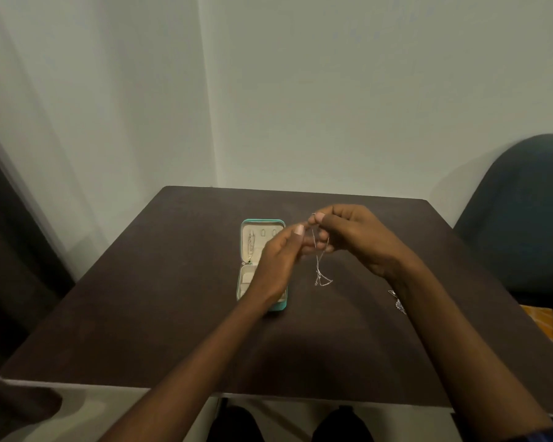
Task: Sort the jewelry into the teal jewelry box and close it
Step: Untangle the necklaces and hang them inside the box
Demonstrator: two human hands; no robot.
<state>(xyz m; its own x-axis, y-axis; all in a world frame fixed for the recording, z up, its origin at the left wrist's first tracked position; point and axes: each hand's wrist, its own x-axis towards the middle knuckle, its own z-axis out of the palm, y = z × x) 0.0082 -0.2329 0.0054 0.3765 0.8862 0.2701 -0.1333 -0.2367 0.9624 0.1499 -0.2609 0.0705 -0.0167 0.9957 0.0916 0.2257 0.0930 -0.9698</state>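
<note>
While one necklace already hangs inside the open teal jewelry box, both hands, left hand and right hand, pinch a silver chain just right of the box; another piece waits farther right, lid unclosed.

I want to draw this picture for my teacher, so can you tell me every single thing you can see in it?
jewelry box: one, teal outside, cream inside, open, middle of the table.
necklace in the lid: one, thin chain with a dark green bit at the bottom, hanging inside the box lid.
silver chain: one, silver, dangling from the hands, its lower end near the table.
jewelry piece: one, silvery, on the table beside the right forearm; too small to tell what it is.
table: one, dark brown.
chair: one, dark blue-green, at the right.
wall: pale grey-white, behind.
hands: two, left hand and right hand, both pinching the silver chain.
</note>
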